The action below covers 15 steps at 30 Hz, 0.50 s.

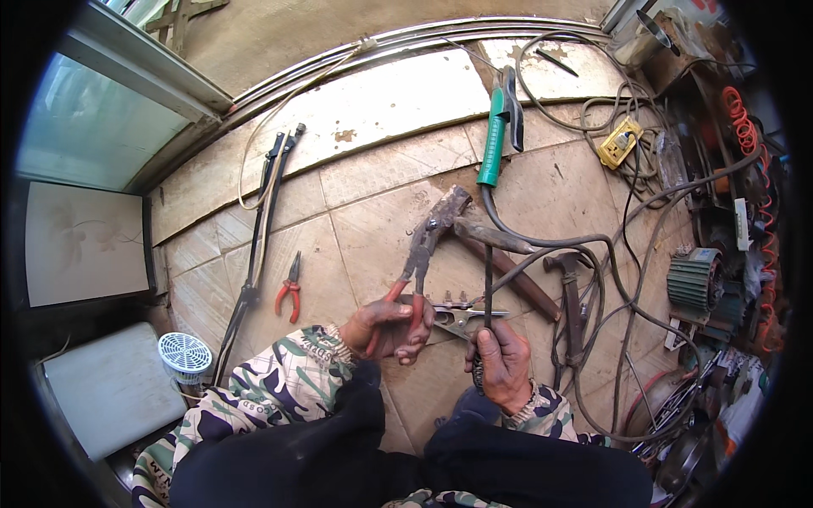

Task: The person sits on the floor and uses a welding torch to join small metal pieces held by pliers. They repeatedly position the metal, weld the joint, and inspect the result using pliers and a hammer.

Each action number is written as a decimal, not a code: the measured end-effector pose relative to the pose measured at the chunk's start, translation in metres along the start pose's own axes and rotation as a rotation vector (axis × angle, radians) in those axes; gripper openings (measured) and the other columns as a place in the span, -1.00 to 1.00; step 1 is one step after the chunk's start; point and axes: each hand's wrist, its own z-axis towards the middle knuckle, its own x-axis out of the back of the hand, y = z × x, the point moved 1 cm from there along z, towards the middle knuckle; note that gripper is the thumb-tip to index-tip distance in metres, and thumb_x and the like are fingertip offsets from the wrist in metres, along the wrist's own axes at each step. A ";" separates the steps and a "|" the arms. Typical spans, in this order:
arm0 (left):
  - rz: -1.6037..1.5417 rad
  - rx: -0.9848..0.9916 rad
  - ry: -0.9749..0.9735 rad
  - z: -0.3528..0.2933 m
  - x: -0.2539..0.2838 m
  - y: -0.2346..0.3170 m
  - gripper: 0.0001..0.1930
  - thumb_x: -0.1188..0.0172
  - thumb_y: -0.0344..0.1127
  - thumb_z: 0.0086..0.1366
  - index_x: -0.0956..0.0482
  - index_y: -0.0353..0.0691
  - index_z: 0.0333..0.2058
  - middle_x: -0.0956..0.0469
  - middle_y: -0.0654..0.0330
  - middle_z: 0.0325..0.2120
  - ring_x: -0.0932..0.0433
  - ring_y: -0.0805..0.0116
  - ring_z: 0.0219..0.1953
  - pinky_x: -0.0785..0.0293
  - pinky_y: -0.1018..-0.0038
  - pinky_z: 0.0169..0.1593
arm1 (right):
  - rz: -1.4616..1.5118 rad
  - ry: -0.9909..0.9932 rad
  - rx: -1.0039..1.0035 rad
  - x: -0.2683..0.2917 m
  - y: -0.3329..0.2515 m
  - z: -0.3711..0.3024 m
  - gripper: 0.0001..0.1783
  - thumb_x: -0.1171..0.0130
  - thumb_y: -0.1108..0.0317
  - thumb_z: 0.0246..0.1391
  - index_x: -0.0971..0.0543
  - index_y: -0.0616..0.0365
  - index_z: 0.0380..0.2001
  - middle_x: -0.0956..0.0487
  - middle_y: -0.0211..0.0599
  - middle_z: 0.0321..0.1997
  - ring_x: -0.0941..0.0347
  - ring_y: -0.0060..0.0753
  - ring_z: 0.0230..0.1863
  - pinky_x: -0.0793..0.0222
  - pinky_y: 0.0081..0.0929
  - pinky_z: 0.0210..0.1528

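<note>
My left hand (394, 326) is closed round the red handles of a large pair of pliers (421, 258). Their jaws reach away from me to a rough, rusty metal piece (453, 203), apparently gripped in them. In my right hand (501, 368) is a chipping hammer (489, 284) with a coiled-wire grip, its dark shaft pointing away. The hammer's long tapered head (498, 236) is close beside the metal piece; whether they touch I cannot tell. A brown metal bar (517, 279) slants below the head. Between my hands, a metal welding clamp (466, 317) lies on the floor.
Beyond lies a green electrode holder (494, 140) with its cable. A hammer (572, 296) rests among looped cables at right. Small red-handled pliers (290, 292) and a black folded stand (269, 195) are at left. A finned motor (694, 279) and clutter line the right side.
</note>
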 end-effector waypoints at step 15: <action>-0.383 0.040 -0.433 -0.011 0.015 -0.023 -0.42 0.07 0.20 0.46 -0.39 -0.36 -0.13 -0.44 0.10 -0.58 -0.45 0.24 -0.71 -0.49 0.27 -0.57 | -0.034 -0.029 0.017 0.000 -0.002 -0.012 -0.64 0.01 0.22 0.46 -0.46 0.26 -0.39 -0.52 -0.31 -0.58 -0.48 -0.53 -0.61 -0.36 -0.56 -0.55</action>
